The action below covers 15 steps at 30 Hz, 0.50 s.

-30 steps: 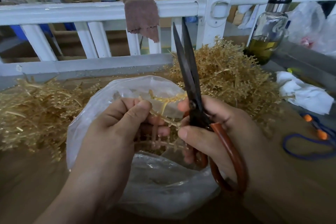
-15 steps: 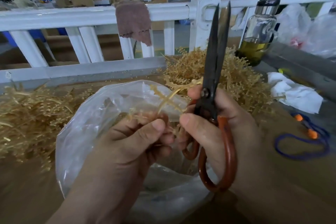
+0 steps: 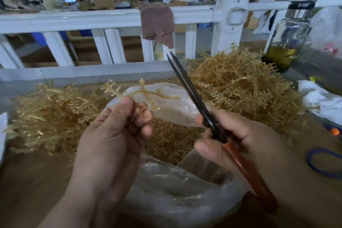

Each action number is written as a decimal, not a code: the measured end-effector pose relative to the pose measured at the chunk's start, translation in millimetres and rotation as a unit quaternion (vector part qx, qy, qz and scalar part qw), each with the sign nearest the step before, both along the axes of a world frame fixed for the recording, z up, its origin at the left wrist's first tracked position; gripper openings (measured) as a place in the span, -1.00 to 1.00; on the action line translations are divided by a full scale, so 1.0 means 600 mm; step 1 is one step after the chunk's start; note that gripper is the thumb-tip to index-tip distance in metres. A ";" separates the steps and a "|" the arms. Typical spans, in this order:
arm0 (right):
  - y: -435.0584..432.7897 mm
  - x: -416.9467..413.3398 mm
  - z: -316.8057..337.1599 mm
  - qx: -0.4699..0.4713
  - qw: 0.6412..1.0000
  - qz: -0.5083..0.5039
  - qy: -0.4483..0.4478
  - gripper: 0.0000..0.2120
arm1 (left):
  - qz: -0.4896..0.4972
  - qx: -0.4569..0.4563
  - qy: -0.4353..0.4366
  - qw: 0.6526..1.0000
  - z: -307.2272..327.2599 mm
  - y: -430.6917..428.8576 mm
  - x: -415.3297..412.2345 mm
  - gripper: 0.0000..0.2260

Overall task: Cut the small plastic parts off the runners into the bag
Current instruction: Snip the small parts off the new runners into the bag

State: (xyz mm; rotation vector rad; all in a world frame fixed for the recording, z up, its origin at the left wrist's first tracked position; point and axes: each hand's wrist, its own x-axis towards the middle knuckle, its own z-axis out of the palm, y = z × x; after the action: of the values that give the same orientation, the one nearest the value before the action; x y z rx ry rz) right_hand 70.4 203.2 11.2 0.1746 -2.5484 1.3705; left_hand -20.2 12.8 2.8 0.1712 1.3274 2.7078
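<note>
While the bag (image 3: pixel 175 190) sits open at the bottom middle of the frame, left hand (image 3: pixel 111 135): fingers curled, thumb and fingertips pinching the stem of 1 runner (image 3: pixel 142 92), whose branches stick up past the bag's back rim.
Right hand (image 3: pixel 240 144): wrapped round the red-brown handles of the scissors (image 3: pixel 196 100), just right of centre.
Scissors: blades pretty much closed together, tips aimed at the upper left, sitting just right of the runner and not biting into it.
Bag: clear plastic, mouth gaping under both hands, with a heap of small cut parts (image 3: pixel 166 139) inside.
Piles: 2 heaps of tan runners, left pile (image 3: pixel 46 116) at mid-left, right pile (image 3: pixel 240 83) up and right of the bag.
Background: white railing (image 3: pixel 74 20) across the top with a brownish cloth (image 3: pixel 157 22) draped over it; glass bottle (image 3: pixel 288 37) of yellowish liquid at upper right.
</note>
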 end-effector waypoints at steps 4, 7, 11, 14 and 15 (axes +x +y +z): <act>-0.002 -0.001 0.005 0.134 0.990 0.005 -0.048 -0.48 | 0.055 0.009 -0.010 0.998 0.000 -0.013 -0.012 -0.89; 0.001 0.001 0.018 0.155 0.986 0.006 -0.067 -0.47 | 0.065 0.022 0.023 0.997 0.006 -0.021 -0.014 -0.94; 0.004 0.003 0.031 0.191 0.976 0.022 -0.105 -0.43 | 0.064 0.013 0.064 0.996 0.011 -0.029 -0.011 -0.92; -0.001 0.003 0.033 0.197 0.973 0.027 -0.116 -0.48 | 0.066 -0.001 0.080 0.995 0.012 -0.026 -0.008 -0.81; -0.003 0.002 0.031 0.199 0.973 0.026 -0.118 -0.47 | 0.066 0.000 0.088 0.994 0.013 -0.024 -0.007 -0.79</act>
State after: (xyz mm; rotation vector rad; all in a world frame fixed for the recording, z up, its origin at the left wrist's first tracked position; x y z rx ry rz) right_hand 71.9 201.6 30.0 0.1557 -3.0172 0.9256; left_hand -24.3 -1.9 10.5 0.3399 1.4333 2.8588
